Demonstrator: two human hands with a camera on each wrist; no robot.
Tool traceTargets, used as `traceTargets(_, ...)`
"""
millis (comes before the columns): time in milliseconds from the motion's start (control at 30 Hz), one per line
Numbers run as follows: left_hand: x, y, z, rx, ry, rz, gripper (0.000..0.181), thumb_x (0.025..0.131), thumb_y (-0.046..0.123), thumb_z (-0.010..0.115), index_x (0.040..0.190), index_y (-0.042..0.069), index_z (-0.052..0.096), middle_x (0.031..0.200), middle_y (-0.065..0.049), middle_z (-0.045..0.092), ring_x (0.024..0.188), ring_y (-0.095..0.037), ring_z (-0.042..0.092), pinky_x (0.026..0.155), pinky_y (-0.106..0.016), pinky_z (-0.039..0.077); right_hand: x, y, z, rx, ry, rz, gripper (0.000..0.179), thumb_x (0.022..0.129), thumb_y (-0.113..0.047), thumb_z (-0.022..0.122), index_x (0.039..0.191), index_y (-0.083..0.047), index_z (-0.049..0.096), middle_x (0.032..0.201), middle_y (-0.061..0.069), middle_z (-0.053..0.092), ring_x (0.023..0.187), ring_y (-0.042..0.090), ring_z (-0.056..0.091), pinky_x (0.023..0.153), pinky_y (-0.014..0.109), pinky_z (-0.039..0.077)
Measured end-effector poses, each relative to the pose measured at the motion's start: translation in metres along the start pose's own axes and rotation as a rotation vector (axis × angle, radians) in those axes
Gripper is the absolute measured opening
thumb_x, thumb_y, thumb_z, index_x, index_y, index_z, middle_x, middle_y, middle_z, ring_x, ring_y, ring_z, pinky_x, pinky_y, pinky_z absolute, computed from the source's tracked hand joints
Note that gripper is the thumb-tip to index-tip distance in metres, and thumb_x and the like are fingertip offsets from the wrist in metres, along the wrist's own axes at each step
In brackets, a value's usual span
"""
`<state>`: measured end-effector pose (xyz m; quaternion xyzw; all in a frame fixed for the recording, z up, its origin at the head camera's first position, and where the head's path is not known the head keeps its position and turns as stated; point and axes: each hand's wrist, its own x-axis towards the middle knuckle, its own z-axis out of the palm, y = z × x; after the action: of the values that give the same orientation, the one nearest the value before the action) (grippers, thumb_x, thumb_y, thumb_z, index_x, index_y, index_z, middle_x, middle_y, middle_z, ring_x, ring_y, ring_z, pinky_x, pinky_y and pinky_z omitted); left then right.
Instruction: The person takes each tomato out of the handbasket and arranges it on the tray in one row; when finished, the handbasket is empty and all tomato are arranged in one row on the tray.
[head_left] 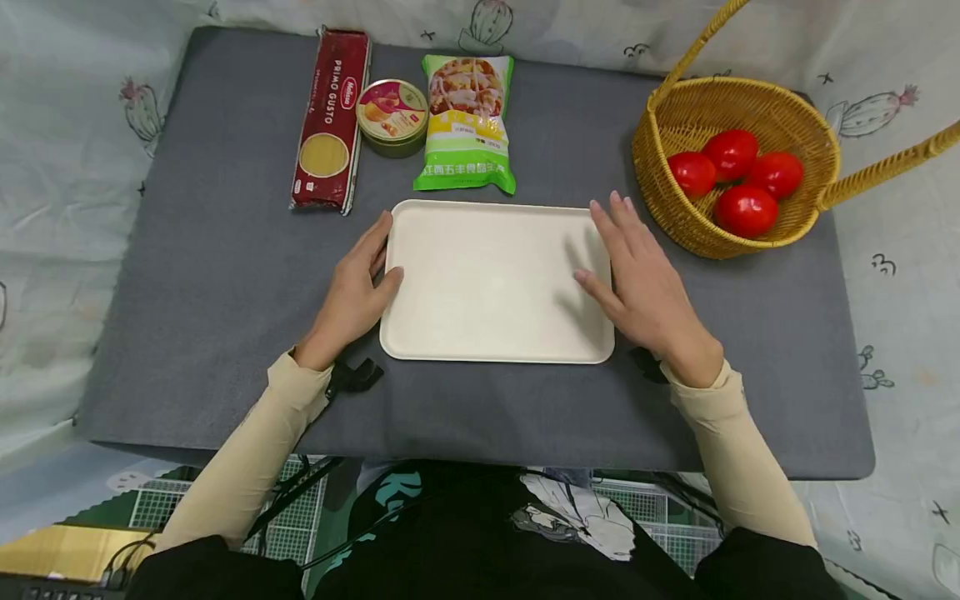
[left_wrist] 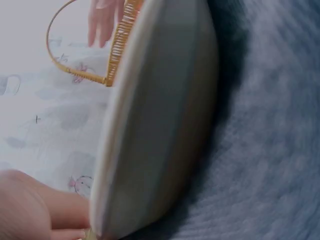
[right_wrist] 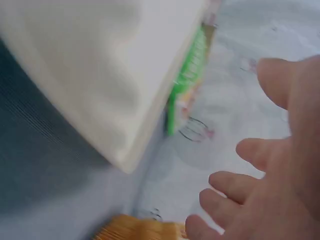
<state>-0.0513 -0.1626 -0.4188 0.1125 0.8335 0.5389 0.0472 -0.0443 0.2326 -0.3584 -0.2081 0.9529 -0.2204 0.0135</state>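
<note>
A cream rectangular tray [head_left: 498,283] lies on the grey cloth in front of the person. The left hand [head_left: 352,287] is at its left end, the thumb overlapping the rim and the fingers alongside the edge. In the left wrist view this hand [left_wrist: 45,207] appears at the tray's rim [left_wrist: 115,120], low on the left. Over the tray's right end hovers the right hand [head_left: 645,279], fingers extended and holding nothing. The right wrist view shows that hand's spread fingers [right_wrist: 232,187] apart from the tray [right_wrist: 100,65].
Behind the tray stand a dark red pasta packet [head_left: 330,121], a round tin [head_left: 392,117] and a green snack bag [head_left: 467,125]. A yellow wicker basket [head_left: 675,221] with several red tomatoes [head_left: 745,211] sits at the back right, its handle tipped outward.
</note>
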Motion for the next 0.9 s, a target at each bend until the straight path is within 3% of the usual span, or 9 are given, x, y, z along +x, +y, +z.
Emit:
traceTargets(167,0.000,-0.006,0.002,-0.063,0.033,0.003,0.069,0.100,-0.019,0.055,0.163,-0.003,0.033,0.172,-0.016,0.027,0.156,-0.025,0.031,0.123,-0.035,0.033,0.014,0.009,-0.057,0.080,0.060,0.023,0.063,0.104,-0.024,0.068,0.162,-0.008,0.047,0.166,0.011,0.043,0.154,0.030,0.037,0.129,0.044,0.028)
traceTargets(233,-0.001,-0.005,0.002,-0.051,0.036,-0.006,0.068,0.100,-0.019,0.054,0.163,-0.004,0.033,0.172,-0.016,0.027,0.156,-0.025,0.031,0.123,-0.035,0.033,0.025,0.021,-0.083,0.081,0.051,0.072,0.056,0.105,-0.025,0.068,0.157,-0.009,0.054,0.157,0.011,0.055,0.142,0.033,0.053,0.121,0.031,0.039)
traceTargets(300,-0.001,-0.003,0.002,-0.041,0.034,-0.015,0.067,0.100,-0.019,0.054,0.162,-0.006,0.032,0.172,-0.018,0.026,0.156,-0.027,0.030,0.123,-0.036,0.032,0.038,0.037,-0.107,0.050,-0.005,0.134,0.053,0.107,-0.028,0.066,0.156,-0.009,0.056,0.151,0.014,0.060,0.133,0.038,0.058,0.115,0.036,0.045)
traceTargets(400,-0.001,0.002,0.002,-0.031,0.026,-0.025,0.066,0.101,-0.019,0.053,0.162,-0.008,0.031,0.172,-0.020,0.025,0.156,-0.029,0.030,0.124,-0.037,0.032,0.059,0.066,-0.129,-0.023,-0.177,0.207,0.059,0.108,-0.029,0.063,0.160,-0.005,0.048,0.150,0.024,0.057,0.129,0.048,0.056,0.111,0.051,0.047)
traceTargets(467,-0.002,0.002,0.002,-0.028,0.023,-0.027,0.066,0.101,-0.019,0.053,0.162,-0.008,0.032,0.172,-0.020,0.026,0.156,-0.029,0.030,0.124,-0.038,0.032,0.074,0.085,-0.134,-0.069,-0.324,0.208,0.065,0.108,-0.027,0.063,0.163,-0.001,0.040,0.153,0.032,0.051,0.134,0.054,0.049,0.112,0.070,0.039)
traceTargets(633,-0.001,-0.002,0.001,-0.031,0.012,-0.026,0.067,0.101,-0.017,0.055,0.163,-0.003,0.033,0.173,-0.014,0.026,0.156,-0.025,0.031,0.123,-0.035,0.034,0.100,0.116,-0.127,-0.151,-0.579,0.218,0.082,0.102,-0.024,0.071,0.169,-0.005,0.027,0.148,0.038,0.049,0.131,0.054,0.045,0.102,0.066,0.045)
traceTargets(733,0.000,-0.006,0.001,-0.038,0.013,-0.026,0.068,0.101,-0.016,0.056,0.163,-0.002,0.033,0.173,-0.013,0.027,0.156,-0.024,0.031,0.123,-0.035,0.034,0.108,0.123,-0.121,-0.192,-0.637,0.225,0.086,0.096,-0.017,0.073,0.169,-0.006,0.028,0.142,0.037,0.051,0.122,0.051,0.048,0.093,0.061,0.049)
traceTargets(900,-0.001,-0.006,0.000,-0.027,0.018,-0.023,0.069,0.101,-0.016,0.058,0.164,-0.001,0.034,0.173,-0.012,0.027,0.156,-0.022,0.031,0.123,-0.035,0.035,0.114,0.127,-0.114,-0.223,-0.640,0.175,0.078,0.091,-0.004,0.069,0.162,0.001,0.037,0.134,0.038,0.054,0.114,0.051,0.052,0.091,0.060,0.050)
